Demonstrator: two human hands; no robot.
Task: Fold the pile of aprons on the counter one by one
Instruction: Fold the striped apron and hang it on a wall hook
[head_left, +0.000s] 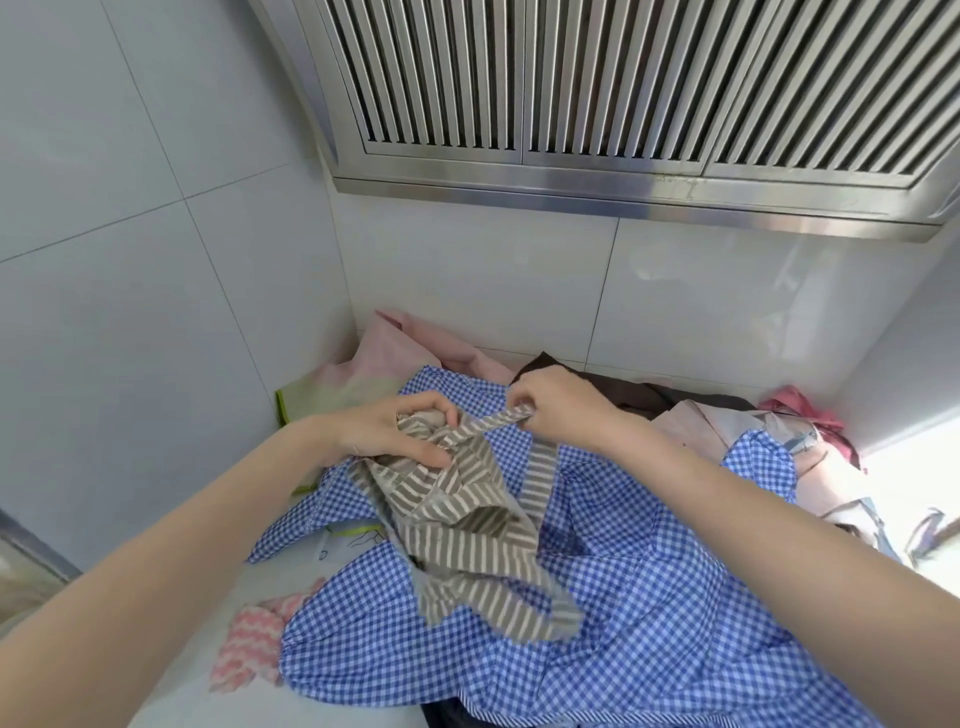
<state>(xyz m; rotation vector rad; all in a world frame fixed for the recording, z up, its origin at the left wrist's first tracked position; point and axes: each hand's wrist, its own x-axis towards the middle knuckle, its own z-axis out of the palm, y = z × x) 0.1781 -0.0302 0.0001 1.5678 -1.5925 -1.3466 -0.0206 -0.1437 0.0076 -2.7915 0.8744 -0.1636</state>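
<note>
Head view shows left hand (400, 434) gripping the bunched striped apron (467, 525) and right hand (558, 410) pinching its strap (498, 420) — likely risk: the strap tangles, spoiling the fold.

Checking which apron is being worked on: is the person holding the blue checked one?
No, both the left hand and right hand grip the grey striped apron, which lies over the blue checked apron.

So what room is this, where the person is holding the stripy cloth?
Most likely a kitchen. A steel extractor hood with slatted filters hangs overhead, glossy white wall tiles surround a counter, and aprons lie heaped there, like the blue checked apron.
</note>
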